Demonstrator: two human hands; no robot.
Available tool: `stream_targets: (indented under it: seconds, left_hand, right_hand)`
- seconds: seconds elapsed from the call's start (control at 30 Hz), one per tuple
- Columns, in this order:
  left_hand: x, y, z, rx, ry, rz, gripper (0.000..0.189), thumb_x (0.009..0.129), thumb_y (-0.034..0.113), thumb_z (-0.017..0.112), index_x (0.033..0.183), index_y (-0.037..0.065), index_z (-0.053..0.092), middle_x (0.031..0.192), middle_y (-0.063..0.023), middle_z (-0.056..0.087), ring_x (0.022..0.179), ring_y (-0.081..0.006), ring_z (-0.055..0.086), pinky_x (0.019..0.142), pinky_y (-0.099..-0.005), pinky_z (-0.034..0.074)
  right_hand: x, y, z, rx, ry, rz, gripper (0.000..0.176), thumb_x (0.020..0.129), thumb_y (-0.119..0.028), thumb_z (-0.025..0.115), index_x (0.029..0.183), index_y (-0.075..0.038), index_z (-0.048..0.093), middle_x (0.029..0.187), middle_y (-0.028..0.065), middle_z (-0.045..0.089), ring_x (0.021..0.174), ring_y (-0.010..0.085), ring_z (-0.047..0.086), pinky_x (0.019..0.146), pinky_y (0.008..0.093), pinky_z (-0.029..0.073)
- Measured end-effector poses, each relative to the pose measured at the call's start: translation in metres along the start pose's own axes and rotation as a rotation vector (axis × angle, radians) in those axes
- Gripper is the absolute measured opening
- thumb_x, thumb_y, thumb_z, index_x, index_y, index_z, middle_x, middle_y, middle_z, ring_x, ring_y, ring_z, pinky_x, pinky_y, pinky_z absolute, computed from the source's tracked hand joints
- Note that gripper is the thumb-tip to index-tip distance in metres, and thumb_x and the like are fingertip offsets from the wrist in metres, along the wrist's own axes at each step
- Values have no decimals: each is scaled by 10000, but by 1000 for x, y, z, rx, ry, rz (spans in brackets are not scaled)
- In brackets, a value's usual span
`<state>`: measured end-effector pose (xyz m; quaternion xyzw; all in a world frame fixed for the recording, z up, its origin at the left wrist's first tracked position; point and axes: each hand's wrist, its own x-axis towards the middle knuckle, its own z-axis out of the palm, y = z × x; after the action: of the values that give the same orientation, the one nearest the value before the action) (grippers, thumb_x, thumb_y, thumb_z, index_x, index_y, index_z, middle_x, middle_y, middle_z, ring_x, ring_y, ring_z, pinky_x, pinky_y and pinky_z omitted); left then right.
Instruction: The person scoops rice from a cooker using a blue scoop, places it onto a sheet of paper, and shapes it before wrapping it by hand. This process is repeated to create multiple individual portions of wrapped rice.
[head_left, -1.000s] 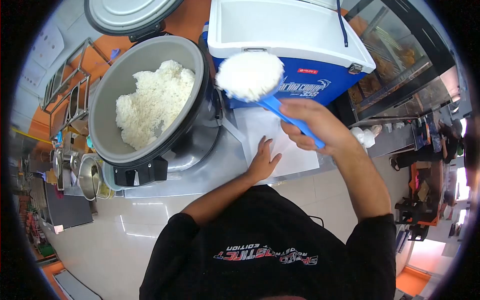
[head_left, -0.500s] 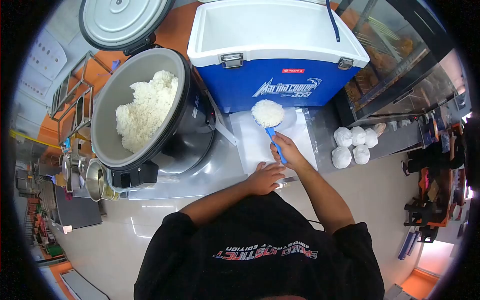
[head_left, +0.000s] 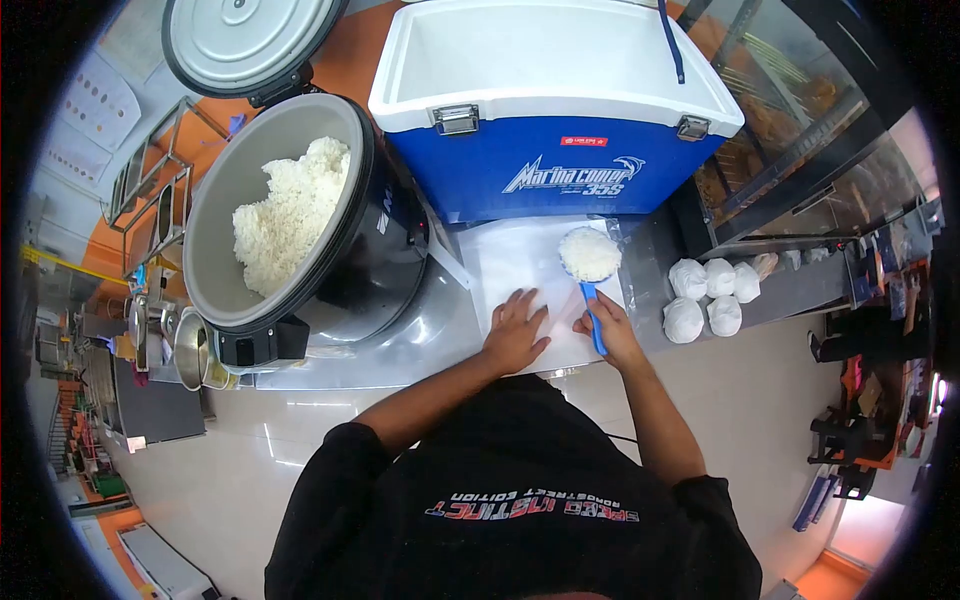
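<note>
My right hand (head_left: 612,335) grips the blue handle of a rice scoop (head_left: 590,257) heaped with white rice, held low over the right part of a white sheet (head_left: 520,265) on the steel counter. My left hand (head_left: 515,330) lies flat with spread fingers on the sheet's near edge, just left of the scoop. To the left stands a big open rice cooker (head_left: 290,215) with cooked rice inside, its lid (head_left: 245,35) raised behind it.
A blue cooler (head_left: 555,110) with a white open interior stands right behind the sheet. Several white wrapped bundles (head_left: 705,295) lie on the counter to the right. A small metal pot (head_left: 190,355) sits left of the cooker. A glass display case is at the far right.
The scoop of rice came down from near the camera toward the sheet, then shifted right. My left hand slid forward and flattened on the sheet.
</note>
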<state>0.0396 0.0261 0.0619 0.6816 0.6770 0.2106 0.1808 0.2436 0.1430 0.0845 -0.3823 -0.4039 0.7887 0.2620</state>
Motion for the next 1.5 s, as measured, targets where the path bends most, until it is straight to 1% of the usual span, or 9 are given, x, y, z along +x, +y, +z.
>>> stream_targets:
  seconds: [0.2, 0.47, 0.53, 0.77, 0.93, 1.13, 1.3, 1.37, 1.5]
  left_hand:
    - [8, 27, 1, 98, -382, 324, 507, 1027, 395, 556, 1478, 169, 512, 1596, -131, 367, 1552, -392, 192, 1195, -682, 224]
    - [-1, 29, 11, 174, -620, 336, 541, 1053, 440, 505, 1537, 204, 451, 1579, -66, 438, 1533, -342, 262, 1207, -722, 136]
    - [-6, 27, 12, 73, -493, 357, 482, 1053, 419, 503, 1470, 178, 521, 1540, -104, 473, 1492, -368, 336, 1193, -722, 176]
    - [-11, 0, 15, -91, -296, 324, 432, 1019, 284, 576, 1411, 106, 550, 1491, -147, 497, 1439, -359, 397, 1195, -590, 302]
    - [-12, -3, 4, -71, -39, 217, 465, 962, 243, 633, 1396, 92, 561, 1476, -172, 476, 1394, -376, 423, 1140, -533, 377]
    - [11, 19, 13, 135, -138, 382, 522, 959, 300, 650, 1431, 109, 540, 1533, -153, 419, 1492, -359, 326, 1149, -540, 356]
    - [22, 30, 25, 153, -281, 526, 605, 945, 280, 679, 1472, 76, 462, 1556, -163, 398, 1482, -381, 329, 1156, -553, 338]
    - [18, 38, 15, -259, -18, 271, 686, 916, 232, 719, 1484, 28, 392, 1529, -221, 400, 1445, -429, 348, 1168, -545, 321]
    - [27, 26, 55, -274, 418, -143, 810, 924, 245, 731, 1509, -83, 277, 1452, -319, 392, 1407, -473, 352, 1182, -499, 305]
  right_hand:
    - [-23, -15, 20, 138, -60, 14, 373, 1084, -247, 528, 1347, 17, 543, 759, 15, 542, 746, 160, 604, 795, 338, 547]
    - [39, 29, 54, 265, -43, 48, 290, 1098, -264, 494, 1229, -18, 572, 787, 47, 591, 850, 218, 687, 816, 351, 554]
    - [53, 41, 43, -30, -30, -84, 288, 1106, -266, 477, 1201, -13, 579, 792, 44, 600, 867, 226, 710, 817, 345, 550]
    - [43, 47, 7, -205, 139, -253, 428, 1109, -209, 481, 1463, 30, 482, 835, 50, 646, 957, 190, 739, 748, 264, 513]
    - [19, 32, -4, -158, 286, -222, 384, 1091, -150, 486, 1422, 44, 502, 790, 19, 570, 898, 195, 730, 806, 284, 565]
    - [-14, 7, -1, -94, 206, -81, 367, 1074, -189, 539, 1413, -51, 523, 799, 21, 586, 670, 146, 652, 589, 287, 559]
    - [-33, -16, 22, 294, 30, 158, 340, 1060, -219, 563, 1384, -128, 517, 767, 10, 524, 522, 95, 446, 422, 233, 333]
    - [-33, -20, 25, 343, 17, 177, 362, 1059, -224, 563, 1403, -133, 501, 763, 5, 511, 518, 94, 433, 422, 233, 330]
    - [-35, -23, 21, 409, -48, 160, 346, 1060, -251, 561, 1388, -155, 505, 753, -6, 491, 516, 84, 416, 416, 228, 320]
